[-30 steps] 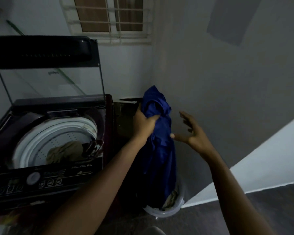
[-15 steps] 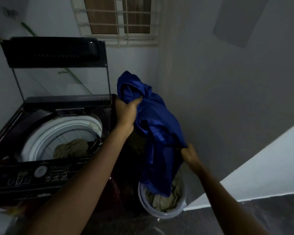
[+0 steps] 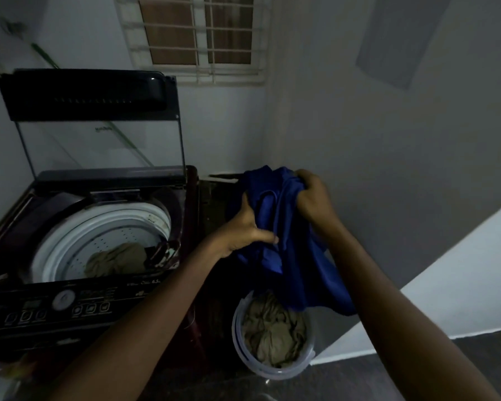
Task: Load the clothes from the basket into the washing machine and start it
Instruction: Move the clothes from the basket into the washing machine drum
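Note:
A blue garment (image 3: 295,256) hangs bunched in the air above the round white basket (image 3: 307,367), which stands on the floor at the lower middle. My left hand (image 3: 243,227) grips the garment's left side. My right hand (image 3: 313,198) grips its top right. An olive cloth (image 3: 272,328) lies in the basket. To the left stands the top-loading washing machine (image 3: 78,311) with its lid (image 3: 84,96) raised. Its white drum (image 3: 104,227) holds another olive cloth (image 3: 119,260) and a dark item.
The machine's control panel (image 3: 61,302) with a dial and buttons faces me at the lower left. A grey wall (image 3: 388,169) rises close on the right of the basket. A barred window (image 3: 200,39) sits above the corner.
My right hand rose from the garment's lower edge to grip its top. My left hand dropped lower and to the right. The garment is now gathered into a tighter bunch above the basket.

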`<act>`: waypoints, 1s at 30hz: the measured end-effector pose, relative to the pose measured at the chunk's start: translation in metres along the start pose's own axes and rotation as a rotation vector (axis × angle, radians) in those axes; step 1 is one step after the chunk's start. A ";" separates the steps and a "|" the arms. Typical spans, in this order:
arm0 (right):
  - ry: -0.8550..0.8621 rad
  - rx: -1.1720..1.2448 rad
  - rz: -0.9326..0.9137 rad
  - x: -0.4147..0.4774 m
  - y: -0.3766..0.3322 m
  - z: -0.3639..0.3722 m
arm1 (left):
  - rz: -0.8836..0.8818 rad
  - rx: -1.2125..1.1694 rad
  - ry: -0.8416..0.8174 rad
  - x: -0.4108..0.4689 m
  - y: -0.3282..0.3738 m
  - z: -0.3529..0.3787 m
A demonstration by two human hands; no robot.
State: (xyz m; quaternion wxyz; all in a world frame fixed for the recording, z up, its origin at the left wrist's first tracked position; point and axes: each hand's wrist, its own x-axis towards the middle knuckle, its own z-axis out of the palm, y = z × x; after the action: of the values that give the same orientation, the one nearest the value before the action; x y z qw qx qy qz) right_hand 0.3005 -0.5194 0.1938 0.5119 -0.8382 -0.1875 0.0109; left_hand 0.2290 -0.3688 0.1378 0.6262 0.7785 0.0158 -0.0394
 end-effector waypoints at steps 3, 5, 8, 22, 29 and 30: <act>-0.066 0.100 0.049 -0.001 -0.016 0.000 | -0.066 0.080 0.145 0.004 -0.003 0.008; -0.195 0.156 0.082 -0.003 -0.026 0.002 | -0.032 0.047 0.442 0.008 -0.006 0.014; -0.379 0.256 0.074 -0.006 -0.024 -0.001 | 0.055 -0.018 0.717 0.006 0.001 0.015; -0.039 0.410 0.065 -0.042 0.057 0.019 | 0.049 -0.311 0.822 0.011 0.028 -0.003; 0.135 0.300 -0.177 -0.012 0.030 0.020 | 0.032 0.019 0.783 0.003 0.021 0.002; 0.101 0.273 -0.198 -0.008 0.025 0.027 | 0.030 0.007 0.781 0.002 0.020 0.002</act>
State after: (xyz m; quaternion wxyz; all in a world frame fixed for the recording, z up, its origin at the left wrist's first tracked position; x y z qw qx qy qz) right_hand 0.2947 -0.5094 0.1578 0.6285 -0.7377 -0.2398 -0.0564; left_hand 0.2325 -0.3748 0.1570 0.5710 0.7371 0.2416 0.2688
